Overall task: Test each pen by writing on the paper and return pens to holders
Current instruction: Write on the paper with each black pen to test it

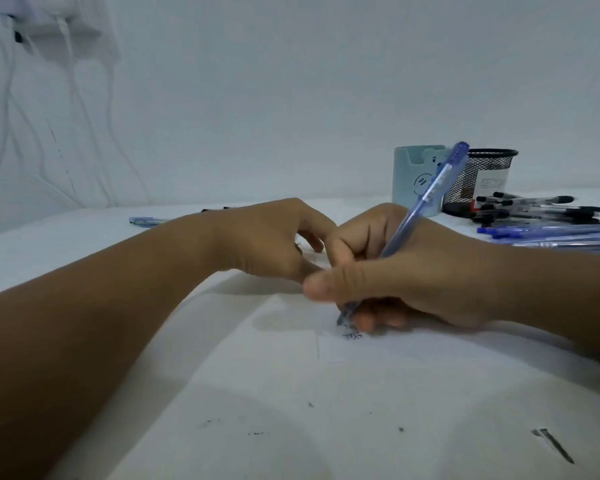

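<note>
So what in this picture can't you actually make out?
- Head view: whether the mesh holder or light blue holder has pens inside; the low angle hides their insides.
- The pen piles run off the right edge, so no count.
- The blue pen tip is blurred under the right hand.
- The scribble is too small to read.
- The left hand fingertips hide behind the right hand.

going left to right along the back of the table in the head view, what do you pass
lone blue pen → left hand → right hand holding a blue pen → pale blue holder → black mesh holder → pile of loose pens
</note>
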Demonstrator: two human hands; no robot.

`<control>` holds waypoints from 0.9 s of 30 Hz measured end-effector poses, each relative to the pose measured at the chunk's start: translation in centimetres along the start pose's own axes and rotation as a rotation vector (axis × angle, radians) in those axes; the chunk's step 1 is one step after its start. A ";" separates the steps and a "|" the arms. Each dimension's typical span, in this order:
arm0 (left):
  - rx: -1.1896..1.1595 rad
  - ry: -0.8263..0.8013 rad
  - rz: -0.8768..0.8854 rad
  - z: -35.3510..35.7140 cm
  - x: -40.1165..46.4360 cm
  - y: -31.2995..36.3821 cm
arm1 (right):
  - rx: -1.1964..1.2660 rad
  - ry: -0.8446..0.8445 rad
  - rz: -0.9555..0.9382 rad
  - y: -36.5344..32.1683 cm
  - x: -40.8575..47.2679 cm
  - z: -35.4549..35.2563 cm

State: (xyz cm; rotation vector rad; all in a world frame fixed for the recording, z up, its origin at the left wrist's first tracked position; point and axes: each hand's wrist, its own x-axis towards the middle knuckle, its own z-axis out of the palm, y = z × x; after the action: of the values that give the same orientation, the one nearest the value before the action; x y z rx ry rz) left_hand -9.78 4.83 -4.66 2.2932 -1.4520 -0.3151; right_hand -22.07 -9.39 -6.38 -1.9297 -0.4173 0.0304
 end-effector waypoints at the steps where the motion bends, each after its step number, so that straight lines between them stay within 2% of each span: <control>1: -0.008 0.008 0.006 0.0 0.1 -0.2 | -0.008 0.016 -0.019 0.1 0.0 0.2; 6: -0.043 -0.005 0.022 0.0 0.1 -0.7 | -0.132 0.140 -0.084 0.7 -0.1 0.2; 12: -0.010 -0.002 0.009 0.1 0.1 -0.6 | -0.220 0.077 -0.058 0.7 0.1 0.2; 27: -0.002 0.001 0.007 0.1 0.1 -0.5 | -0.262 0.069 -0.052 0.2 0.0 0.4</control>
State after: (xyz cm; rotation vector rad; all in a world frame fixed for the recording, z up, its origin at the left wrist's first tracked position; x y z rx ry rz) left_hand -9.40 4.93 -4.93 2.2863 -1.4581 -0.3133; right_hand -22.13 -9.08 -6.78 -2.1696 -0.4427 -0.1301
